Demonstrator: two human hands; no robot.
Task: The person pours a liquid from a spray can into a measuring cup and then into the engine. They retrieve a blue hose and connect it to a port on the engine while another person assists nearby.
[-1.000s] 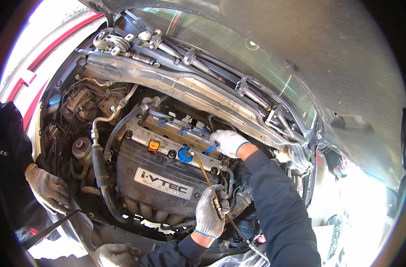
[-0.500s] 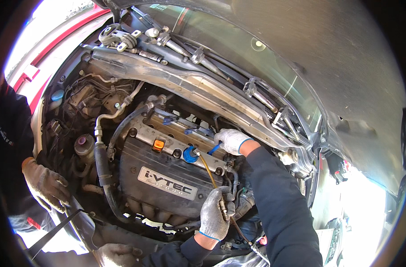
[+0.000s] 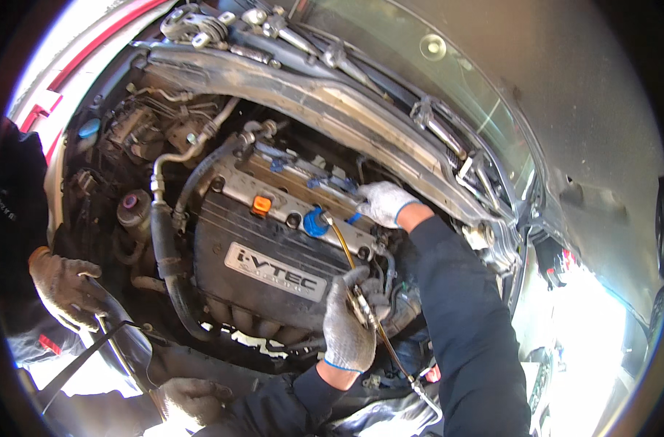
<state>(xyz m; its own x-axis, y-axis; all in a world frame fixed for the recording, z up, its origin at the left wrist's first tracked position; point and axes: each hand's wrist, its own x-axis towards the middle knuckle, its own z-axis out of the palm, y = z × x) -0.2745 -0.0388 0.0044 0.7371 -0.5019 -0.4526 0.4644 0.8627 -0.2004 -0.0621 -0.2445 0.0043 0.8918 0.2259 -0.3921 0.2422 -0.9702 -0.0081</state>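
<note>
My left hand (image 3: 349, 331), in a grey-white knit glove, is closed around a metal fitting (image 3: 363, 307) on a thin hose. The hose's amber upper length (image 3: 343, 239) runs to a round blue cap (image 3: 316, 222) seated on the engine's top; its lower end reaches a silver fitting (image 3: 417, 384). My right hand (image 3: 385, 204), gloved alike, has its fingers bent around a slim blue plastic piece (image 3: 354, 218) at the rear of the engine top, partly hidden by the fingers. A black engine cover (image 3: 263, 251) with a silver badge lies in front.
At left, a co-worker's gloved hands (image 3: 66, 288) are beside a dark rod (image 3: 92, 357). Several ratchet-like metal tools (image 3: 441, 131) lie along the windshield base. The raised hood (image 3: 587, 95) stands over the right. An orange piece (image 3: 261, 206) sits on the engine.
The view has shifted, so the engine bay's rear edge sits higher. My left thumb and fingers have shifted slightly on the hose fitting. My right hand stays by the blue piece.
</note>
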